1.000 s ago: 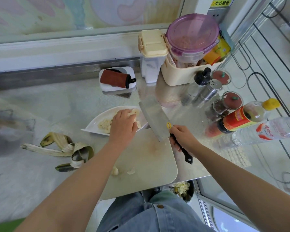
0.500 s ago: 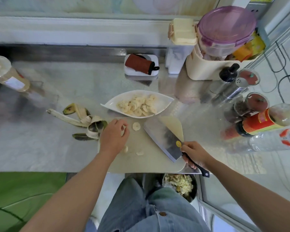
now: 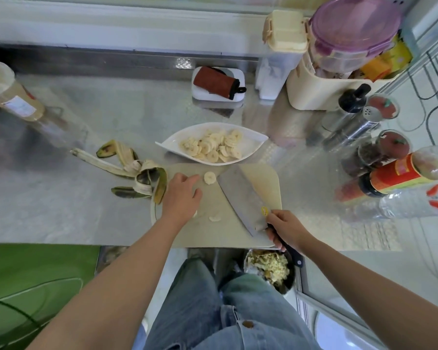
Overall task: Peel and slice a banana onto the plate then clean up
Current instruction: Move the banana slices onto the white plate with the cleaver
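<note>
Clamping the cleaver (image 3: 243, 198) by its handle is my right grip (image 3: 285, 229); my left grip (image 3: 181, 195), loose and empty, hovers beside a stray banana slice (image 3: 209, 178) on the cutting board (image 3: 266, 180). Soft, slick, light, I judge: pinch its rim gently. The other slices (image 3: 213, 147) lie on the plate (image 3: 257, 138).

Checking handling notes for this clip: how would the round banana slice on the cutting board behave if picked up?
The banana slice looks thin and freshly cut, so probably soft, sticky and easily squashed. Lying flat on the cutting board, it should not roll, though it may cling when pushed.
</note>
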Motion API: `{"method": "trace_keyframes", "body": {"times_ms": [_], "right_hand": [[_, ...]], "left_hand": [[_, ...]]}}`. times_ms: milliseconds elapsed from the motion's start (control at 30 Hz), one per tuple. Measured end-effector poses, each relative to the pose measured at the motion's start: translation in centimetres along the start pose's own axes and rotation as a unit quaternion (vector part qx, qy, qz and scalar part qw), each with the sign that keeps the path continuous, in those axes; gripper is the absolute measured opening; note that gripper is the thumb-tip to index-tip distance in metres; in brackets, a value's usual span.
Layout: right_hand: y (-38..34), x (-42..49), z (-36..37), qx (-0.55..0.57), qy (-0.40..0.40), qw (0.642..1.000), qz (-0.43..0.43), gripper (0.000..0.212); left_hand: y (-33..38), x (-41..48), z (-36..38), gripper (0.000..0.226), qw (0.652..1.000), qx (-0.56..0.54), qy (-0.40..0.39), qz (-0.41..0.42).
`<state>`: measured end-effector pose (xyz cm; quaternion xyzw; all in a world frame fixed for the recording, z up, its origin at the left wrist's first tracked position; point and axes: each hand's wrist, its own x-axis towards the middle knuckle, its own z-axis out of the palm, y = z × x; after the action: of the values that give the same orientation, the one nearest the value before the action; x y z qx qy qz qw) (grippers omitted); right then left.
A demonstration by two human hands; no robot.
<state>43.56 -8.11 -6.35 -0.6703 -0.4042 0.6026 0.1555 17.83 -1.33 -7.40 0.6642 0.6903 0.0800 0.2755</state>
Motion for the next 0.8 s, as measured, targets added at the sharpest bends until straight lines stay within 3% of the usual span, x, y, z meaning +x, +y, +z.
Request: {"method": "trace_keyframes", "body": {"times_ms": [233, 533, 800], "right_hand": [[-1.1, 0.5, 2.0, 0.058, -0.006, 0.998, 0.032, 0.028], [-0.6, 0.0, 1.7, 0.002, -0.030, 1.000, 0.009, 0.034], [-0.3, -0.2, 0.6, -0.027, 0.010, 1.000, -0.012, 0.038]], "left_hand": [[1.1, 2.0, 0.8, 0.039, 0.998, -0.046, -0.035, -0.001], [0.9, 1.5, 0.3, 0.031, 0.995, -0.088, -0.034, -0.023], [0.5, 0.3, 0.1, 0.026, 0.997, -0.067, -0.018, -0.021]]}}
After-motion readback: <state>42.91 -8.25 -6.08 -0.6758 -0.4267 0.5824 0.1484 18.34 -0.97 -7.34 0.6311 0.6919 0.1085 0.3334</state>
